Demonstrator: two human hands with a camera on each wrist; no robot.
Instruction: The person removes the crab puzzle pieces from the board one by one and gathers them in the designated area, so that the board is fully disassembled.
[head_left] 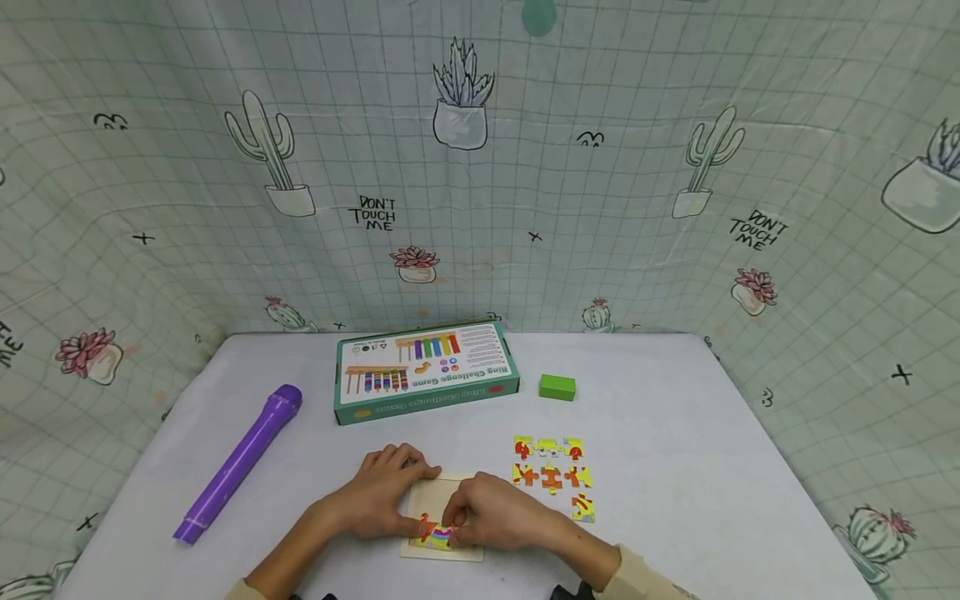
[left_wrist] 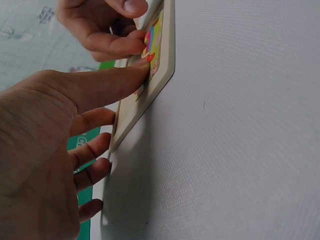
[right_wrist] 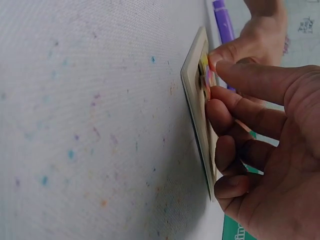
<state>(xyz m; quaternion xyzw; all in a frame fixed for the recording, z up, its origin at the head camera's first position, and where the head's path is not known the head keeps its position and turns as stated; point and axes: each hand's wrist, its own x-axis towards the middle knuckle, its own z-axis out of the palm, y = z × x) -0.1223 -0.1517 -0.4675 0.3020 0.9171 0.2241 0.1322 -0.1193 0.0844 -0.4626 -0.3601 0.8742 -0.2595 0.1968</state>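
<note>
A pale wooden puzzle board [head_left: 448, 486] lies near the table's front edge, with colourful jigsaw pieces along its near side. My left hand [head_left: 377, 496] is at the board's left side. Its thumb [left_wrist: 117, 81] presses on a red and yellow piece, while the other fingertips touch the board's edge. From the right, my right hand [head_left: 501, 512] pinches a rainbow-patterned puzzle piece [head_left: 441, 537] between thumb and index finger, low over the board beside the piece under my left thumb. Its other fingers are curled. My fingers partly cover that piece.
Several loose jigsaw pieces [head_left: 551, 477] lie in rows right of the board. Behind stands a green and white game box [head_left: 427, 372], with a green block [head_left: 557, 387] to its right. A purple tube [head_left: 240, 462] lies at the left. A patterned cloth hangs behind the table.
</note>
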